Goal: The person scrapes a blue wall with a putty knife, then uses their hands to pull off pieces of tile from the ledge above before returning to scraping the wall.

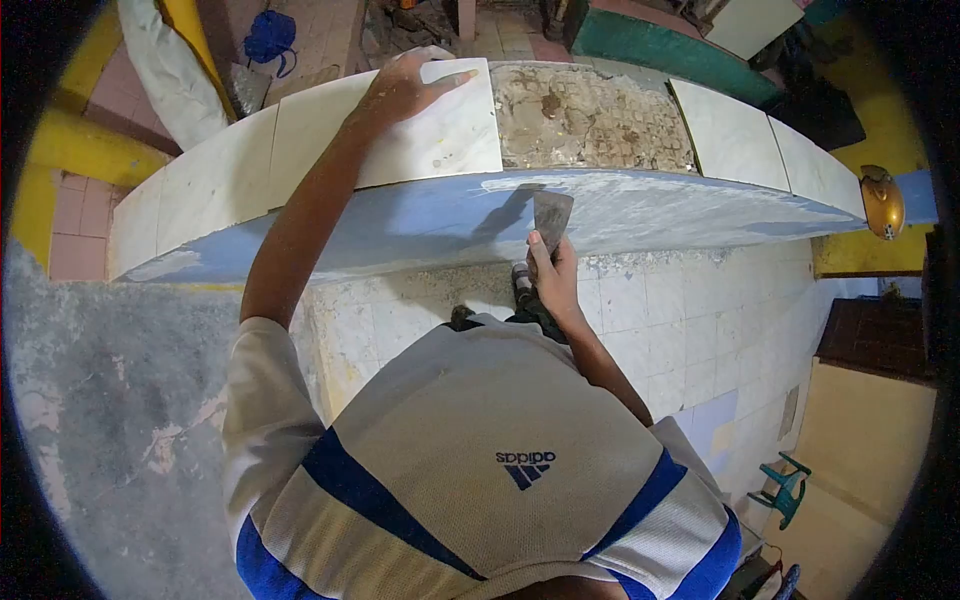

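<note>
My left hand (408, 88) is at the far edge of a white marbled tile (440, 135). Its thumb lies across the tile's face, while the fingers reach over the far edge and are partly hidden. Just right of that tile, a bare patch of rough, ridged mortar (590, 118) shows on the ledge top. My right hand (556, 268) is wrapped round the handle of a putty knife (552, 212). The wide grey blade points up and away from me, in front of the ledge's blue-and-white side, and its shadow falls to the left.
More white tiles (735, 140) cover both ends of the curved ledge. A gold rounded object (882, 203) is at its right end. Beyond the ledge are a blue bag (270, 38) and a green-sided block (660, 55). A green plastic chair (783, 490) stands at lower right.
</note>
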